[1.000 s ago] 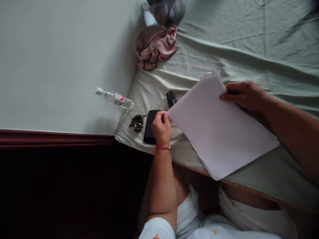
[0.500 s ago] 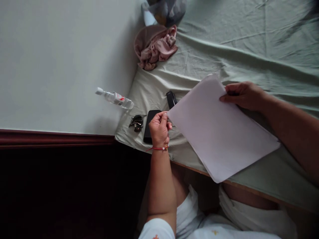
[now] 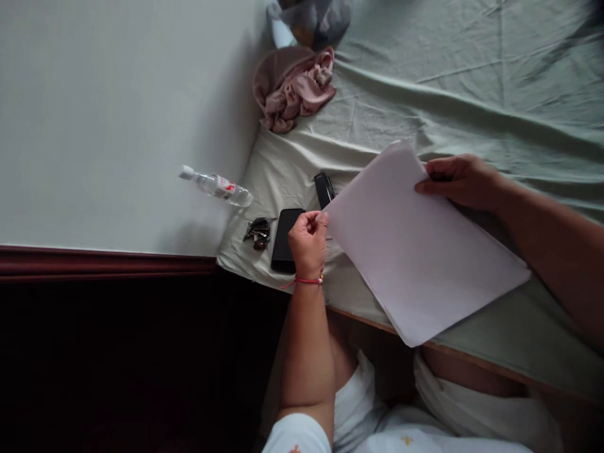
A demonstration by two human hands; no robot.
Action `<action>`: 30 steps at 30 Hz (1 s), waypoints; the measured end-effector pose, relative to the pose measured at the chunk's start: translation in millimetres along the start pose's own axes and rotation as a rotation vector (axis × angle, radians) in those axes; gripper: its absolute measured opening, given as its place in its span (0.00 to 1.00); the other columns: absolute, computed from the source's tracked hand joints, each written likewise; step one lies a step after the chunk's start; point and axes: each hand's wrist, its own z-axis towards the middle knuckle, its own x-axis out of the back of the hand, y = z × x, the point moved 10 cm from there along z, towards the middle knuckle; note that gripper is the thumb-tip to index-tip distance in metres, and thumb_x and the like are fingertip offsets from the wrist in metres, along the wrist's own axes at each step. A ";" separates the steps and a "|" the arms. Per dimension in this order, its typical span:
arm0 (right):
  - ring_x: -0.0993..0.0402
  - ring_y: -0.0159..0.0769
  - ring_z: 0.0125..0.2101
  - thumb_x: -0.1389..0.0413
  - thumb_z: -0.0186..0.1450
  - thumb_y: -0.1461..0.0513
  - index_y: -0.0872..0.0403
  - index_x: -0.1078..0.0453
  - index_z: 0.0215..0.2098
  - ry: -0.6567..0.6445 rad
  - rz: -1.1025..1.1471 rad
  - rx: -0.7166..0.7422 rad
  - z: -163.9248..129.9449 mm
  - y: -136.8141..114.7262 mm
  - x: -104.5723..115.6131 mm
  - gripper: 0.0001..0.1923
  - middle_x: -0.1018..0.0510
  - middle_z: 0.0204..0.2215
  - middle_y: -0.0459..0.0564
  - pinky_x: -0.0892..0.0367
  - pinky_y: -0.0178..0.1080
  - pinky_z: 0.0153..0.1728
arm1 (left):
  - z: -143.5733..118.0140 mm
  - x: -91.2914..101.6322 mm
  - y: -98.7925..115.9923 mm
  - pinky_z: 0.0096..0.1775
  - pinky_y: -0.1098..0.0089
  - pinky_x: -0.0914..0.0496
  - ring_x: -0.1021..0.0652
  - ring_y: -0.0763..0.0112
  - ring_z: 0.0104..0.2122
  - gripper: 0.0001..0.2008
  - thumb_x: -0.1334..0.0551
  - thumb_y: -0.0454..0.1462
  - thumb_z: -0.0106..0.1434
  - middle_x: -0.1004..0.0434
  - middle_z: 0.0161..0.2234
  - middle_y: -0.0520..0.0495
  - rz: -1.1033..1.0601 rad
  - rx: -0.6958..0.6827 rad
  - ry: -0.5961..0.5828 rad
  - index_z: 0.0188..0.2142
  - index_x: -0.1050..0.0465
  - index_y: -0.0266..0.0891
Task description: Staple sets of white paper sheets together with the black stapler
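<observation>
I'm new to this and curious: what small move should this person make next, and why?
I'd suggest gently evening up the papers, since more than one sheet edge shows at the corners and the stack looks slightly uneven. The right hand grips one edge and the left hand seems to pinch a corner, so both look well placed.

Paper stack (image 3: 425, 251): sheets too closely layered to count; underside hidden.
Right hand (image 3: 465, 179): some fingers hidden behind the paper; its arm cut off at the right edge.
Left hand (image 3: 309, 245): fingertips partly hidden at the paper's left corner.
Phone (image 3: 282, 242): right part covered by the left hand.
Black object (image 3: 323, 189): near end hidden by the paper.
Bottle (image 3: 217, 187): label print too small to read.
Plastic bag (image 3: 325, 22): cut off at the far edge, contents unclear.
</observation>
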 end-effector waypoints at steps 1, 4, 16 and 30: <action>0.27 0.32 0.30 0.29 0.56 0.47 0.54 0.24 0.39 -0.003 0.021 -0.001 -0.2 0.0 -0.5 0.23 0.20 0.35 0.50 0.31 0.34 0.28 | 0.8 1.6 -0.6 0.24 0.76 0.39 0.30 0.77 0.22 0.16 0.26 0.50 0.59 0.27 0.23 0.54 0.030 -0.014 0.012 0.31 0.22 0.39; 0.29 0.31 0.29 0.28 0.56 0.47 0.55 0.25 0.37 0.008 0.049 0.010 -0.7 -2.0 -0.1 0.23 0.21 0.32 0.49 0.32 0.33 0.27 | 1.9 3.0 -1.9 0.23 0.76 0.41 0.33 0.78 0.20 0.15 0.27 0.48 0.60 0.30 0.21 0.55 0.003 -0.019 0.027 0.28 0.22 0.39; 0.31 0.29 0.27 0.31 0.60 0.45 0.55 0.26 0.38 -0.055 -0.079 0.048 -6.6 -14.7 -8.9 0.24 0.24 0.31 0.48 0.36 0.33 0.25 | 3.6 7.5 -10.0 0.18 0.79 0.46 0.38 0.83 0.15 0.15 0.26 0.44 0.59 0.38 0.17 0.60 -0.331 0.135 0.117 0.27 0.26 0.38; 0.30 0.32 0.31 0.31 0.56 0.43 0.54 0.22 0.41 -0.032 -0.218 0.137 -4.3 -21.8 -5.2 0.27 0.23 0.35 0.50 0.34 0.35 0.29 | 3.0 22.0 -14.3 0.19 0.79 0.48 0.38 0.82 0.16 0.11 0.28 0.38 0.62 0.36 0.16 0.60 -0.363 0.202 0.259 0.28 0.27 0.39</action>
